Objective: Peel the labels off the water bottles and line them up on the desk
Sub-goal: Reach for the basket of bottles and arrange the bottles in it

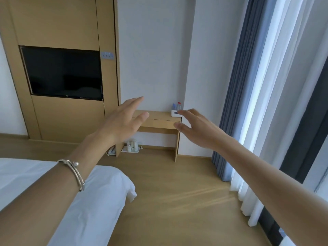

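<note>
Hands both raised in my feed, neither holding anything. Left hand (pixel 124 121) is spread with fingers straight. In the picture it overlaps the left end of the counter (pixel 159 114) but is not touching it. Right hand (pixel 197 130) is spread too, fingers loosely extended, overlapping the counter's right end. Both hands sit well short of the counter, with floor (pixel 177 192) visible between.

The counter is a small wooden one against the white wall (pixel 154 68), well ahead of me. I count two water bottles, upright in a white holder (pixel 173 113) at the counter's right rear corner. One is the blue-cap bottle (pixel 174 107), the other the red-cap bottle (pixel 179 106). I can't tell whether they are touching or just beside each other. They are too small for me to make out the labels.

- Under the counter, left side: white tray (pixel 130 150) on the floor with a kettle (pixel 134 143) and small items on it.
- Left of the counter: wooden wall panel (pixel 58 23) with a dark TV (pixel 63 73).
- Right of the counter: blue-grey curtain (pixel 236 103) and a white sheer (pixel 266 103).
- Nearer me than the counter: corner of a white bed (pixel 92 201).
- Left wrist: bracelet (pixel 74 172).
</note>
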Motion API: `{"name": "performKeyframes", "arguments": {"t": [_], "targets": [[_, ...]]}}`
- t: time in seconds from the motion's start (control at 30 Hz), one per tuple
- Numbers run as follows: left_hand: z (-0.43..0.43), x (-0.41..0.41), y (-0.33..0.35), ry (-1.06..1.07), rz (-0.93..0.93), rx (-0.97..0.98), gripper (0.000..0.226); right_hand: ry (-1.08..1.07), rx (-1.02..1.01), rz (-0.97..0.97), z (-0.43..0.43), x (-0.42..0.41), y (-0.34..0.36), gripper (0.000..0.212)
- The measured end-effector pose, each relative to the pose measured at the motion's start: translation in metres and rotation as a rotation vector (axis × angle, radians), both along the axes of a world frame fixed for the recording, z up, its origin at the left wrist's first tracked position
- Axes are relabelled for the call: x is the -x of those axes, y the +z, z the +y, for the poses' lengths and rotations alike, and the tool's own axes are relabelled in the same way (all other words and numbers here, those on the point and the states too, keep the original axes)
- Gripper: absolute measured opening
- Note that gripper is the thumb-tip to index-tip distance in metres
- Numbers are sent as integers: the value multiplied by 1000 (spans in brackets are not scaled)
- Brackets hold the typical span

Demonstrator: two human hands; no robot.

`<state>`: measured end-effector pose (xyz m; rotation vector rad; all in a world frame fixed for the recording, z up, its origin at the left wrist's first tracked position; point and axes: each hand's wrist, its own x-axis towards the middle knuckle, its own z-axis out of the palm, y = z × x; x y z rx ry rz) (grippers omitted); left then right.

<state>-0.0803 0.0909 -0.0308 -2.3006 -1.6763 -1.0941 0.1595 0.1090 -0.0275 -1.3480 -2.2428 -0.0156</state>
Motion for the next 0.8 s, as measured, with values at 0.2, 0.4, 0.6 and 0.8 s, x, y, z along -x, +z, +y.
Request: {"name": "performKeyframes", "arguments": {"t": [0.2, 0.4, 0.6, 0.8], "targets": [[104, 40, -15, -70, -26, 68, 61, -62, 25, -13, 95, 34, -10, 55], [219, 94, -7, -69, -18, 90, 61, -142, 58, 4, 205, 83, -9, 55], [289, 132, -29, -83, -28, 173, 60, -133, 146, -22, 271, 131, -28, 54], [337, 147, -32, -91, -14, 184, 60, -119, 154, 2, 319, 149, -31, 54]]}}
